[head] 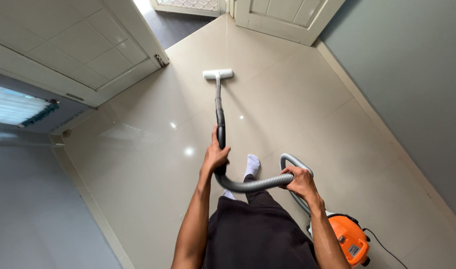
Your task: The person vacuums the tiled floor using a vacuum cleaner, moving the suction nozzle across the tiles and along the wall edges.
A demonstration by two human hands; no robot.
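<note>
My left hand grips the black handle of a vacuum wand. The wand runs forward to a white floor nozzle resting on the beige tiled floor. My right hand holds the grey ribbed hose, which curves between both hands and loops back to an orange vacuum canister on the floor at my right side. My feet in white socks stand just behind the wand handle.
An open white panelled door stands at the left. A second white door closes the far end. A grey wall runs along the right, another grey wall at the left. A black power cord trails from the canister.
</note>
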